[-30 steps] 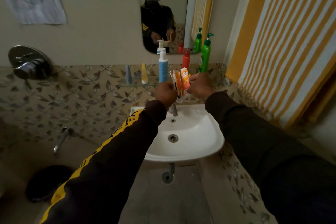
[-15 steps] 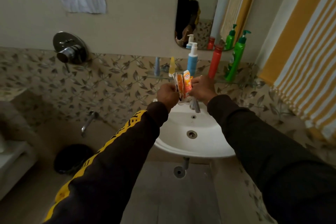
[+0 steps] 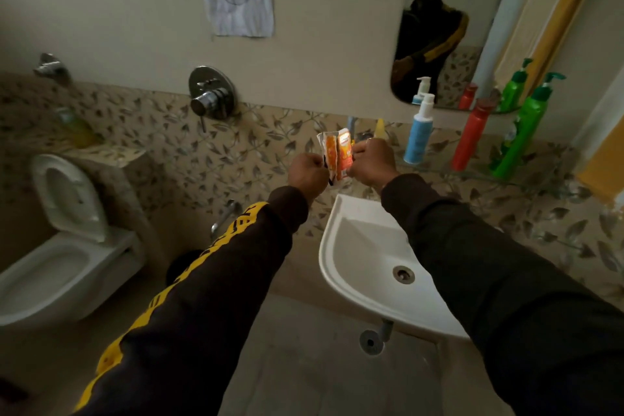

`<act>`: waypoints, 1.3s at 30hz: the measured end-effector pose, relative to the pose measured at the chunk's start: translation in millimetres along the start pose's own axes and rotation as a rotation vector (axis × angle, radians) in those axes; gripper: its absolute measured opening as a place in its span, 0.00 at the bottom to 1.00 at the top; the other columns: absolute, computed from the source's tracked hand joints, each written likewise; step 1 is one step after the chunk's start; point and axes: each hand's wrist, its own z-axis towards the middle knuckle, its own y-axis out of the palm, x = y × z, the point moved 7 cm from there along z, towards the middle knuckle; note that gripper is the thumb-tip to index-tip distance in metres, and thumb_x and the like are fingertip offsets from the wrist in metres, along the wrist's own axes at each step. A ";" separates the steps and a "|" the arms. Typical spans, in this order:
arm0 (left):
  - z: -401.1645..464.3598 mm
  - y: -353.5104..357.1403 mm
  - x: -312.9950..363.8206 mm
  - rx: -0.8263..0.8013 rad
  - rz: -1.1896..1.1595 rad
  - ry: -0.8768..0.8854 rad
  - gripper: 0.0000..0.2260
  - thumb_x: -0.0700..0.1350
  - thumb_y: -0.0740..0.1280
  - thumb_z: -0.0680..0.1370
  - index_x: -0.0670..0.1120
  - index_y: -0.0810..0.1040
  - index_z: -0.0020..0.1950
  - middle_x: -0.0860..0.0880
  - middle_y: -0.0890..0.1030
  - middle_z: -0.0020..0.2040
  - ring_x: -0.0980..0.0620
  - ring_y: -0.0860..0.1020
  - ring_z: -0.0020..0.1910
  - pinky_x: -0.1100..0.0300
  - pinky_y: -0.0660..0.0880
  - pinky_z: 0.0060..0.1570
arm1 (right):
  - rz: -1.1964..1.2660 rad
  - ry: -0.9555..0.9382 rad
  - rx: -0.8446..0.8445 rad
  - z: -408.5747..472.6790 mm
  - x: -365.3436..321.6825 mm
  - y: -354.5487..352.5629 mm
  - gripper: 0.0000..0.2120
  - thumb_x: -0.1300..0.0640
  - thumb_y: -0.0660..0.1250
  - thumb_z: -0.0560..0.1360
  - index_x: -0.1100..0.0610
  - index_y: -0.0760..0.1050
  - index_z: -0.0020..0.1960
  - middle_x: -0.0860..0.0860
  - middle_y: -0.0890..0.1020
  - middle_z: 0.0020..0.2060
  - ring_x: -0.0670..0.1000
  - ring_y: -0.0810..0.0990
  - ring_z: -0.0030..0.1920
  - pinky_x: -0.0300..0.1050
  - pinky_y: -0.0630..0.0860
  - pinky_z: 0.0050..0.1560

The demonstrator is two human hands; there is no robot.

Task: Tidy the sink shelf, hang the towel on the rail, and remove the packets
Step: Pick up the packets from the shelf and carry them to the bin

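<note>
Small orange and white packets (image 3: 336,159) stand upright between my two fists, held out in front of the tiled wall. My left hand (image 3: 307,174) pinches their left edge and my right hand (image 3: 369,162) grips their right edge. Behind them the glass sink shelf (image 3: 472,176) carries a blue pump bottle (image 3: 418,135), a red bottle (image 3: 471,138) and a green pump bottle (image 3: 521,135). Only a yellow corner of the towel (image 3: 601,165) shows at the right edge.
The white sink (image 3: 358,246) sits below my right arm. A toilet (image 3: 67,240) with its lid up stands at the left. A chrome shower valve (image 3: 211,94) and a mirror (image 3: 449,27) are on the wall. A dark bin (image 3: 184,267) sits partly behind my left sleeve.
My view has swung left: the sink and shelf slid to the right, the towel almost left the frame, and the toilet came into sight. Both hands keep hold of the packets.
</note>
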 end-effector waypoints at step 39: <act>70.3 -252.3 -192.7 0.309 -0.018 -0.260 0.07 0.37 0.70 0.69 0.46 0.87 0.41 0.48 0.86 0.39 0.48 0.83 0.42 0.52 0.81 0.44 | -0.021 -0.129 -0.336 40.1 -155.1 313.0 0.10 0.71 0.70 0.67 0.58 0.84 0.42 0.53 0.86 0.42 0.54 0.84 0.47 0.53 0.83 0.51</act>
